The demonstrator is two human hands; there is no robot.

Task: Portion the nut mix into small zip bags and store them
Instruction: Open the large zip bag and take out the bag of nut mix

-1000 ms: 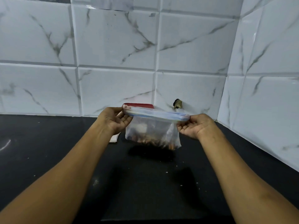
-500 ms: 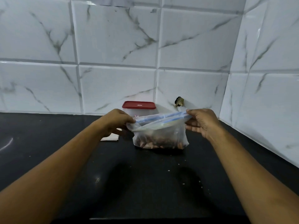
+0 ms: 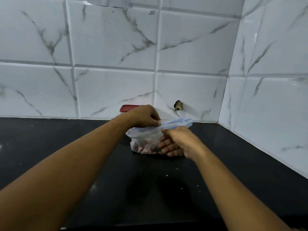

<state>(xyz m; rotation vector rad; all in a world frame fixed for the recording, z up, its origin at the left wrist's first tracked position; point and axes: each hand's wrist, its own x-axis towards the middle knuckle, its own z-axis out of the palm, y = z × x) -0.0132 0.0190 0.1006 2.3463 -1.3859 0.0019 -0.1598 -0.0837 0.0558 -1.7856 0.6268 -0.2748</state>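
Bare forearms — no sleeves, no jewellery

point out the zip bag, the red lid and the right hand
zip bag (image 3: 146, 136): head view, clear upper wall above the nuts
red lid (image 3: 127, 108): head view, visible left part
right hand (image 3: 179, 140): head view, back of hand

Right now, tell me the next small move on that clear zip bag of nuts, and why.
Probably slide the right hand along the blue zip strip toward its free right end, pressing it shut. The left hand pinches the strip's middle, and the clear zip bag of nuts sits on the black counter.
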